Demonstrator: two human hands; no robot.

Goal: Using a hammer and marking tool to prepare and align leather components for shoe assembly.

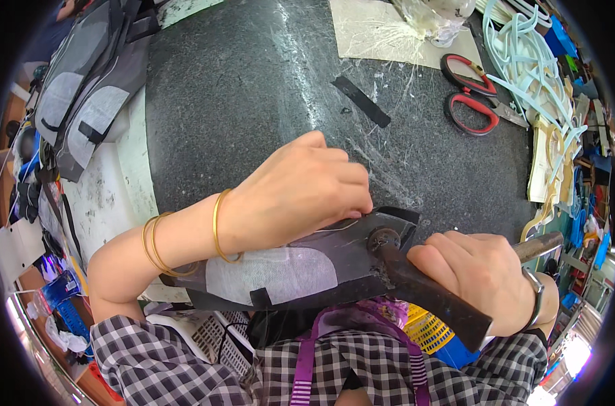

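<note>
My right hand (466,274) is wrapped round the handle of a hammer (436,291), whose dark metal head has its round face against the right end of a dark grey fabric piece (361,260). That piece lies along the table's near edge and carries a whitish rounded patch (273,274) with a small black tab. Over its far edge my left hand (307,183) is closed, knuckles up, fingertips at the edge near the hammer head. What its fingers grip, if anything, is hidden under the hand.
Red-and-black-handled scissors (471,111) lie far right, near a black strip (361,101) and a tangle of pale blue strips (524,54). Similar grey pieces (97,88) are stacked far left. A beige sheet (368,34) with a clear bag rests at the back of the dark tabletop (219,101).
</note>
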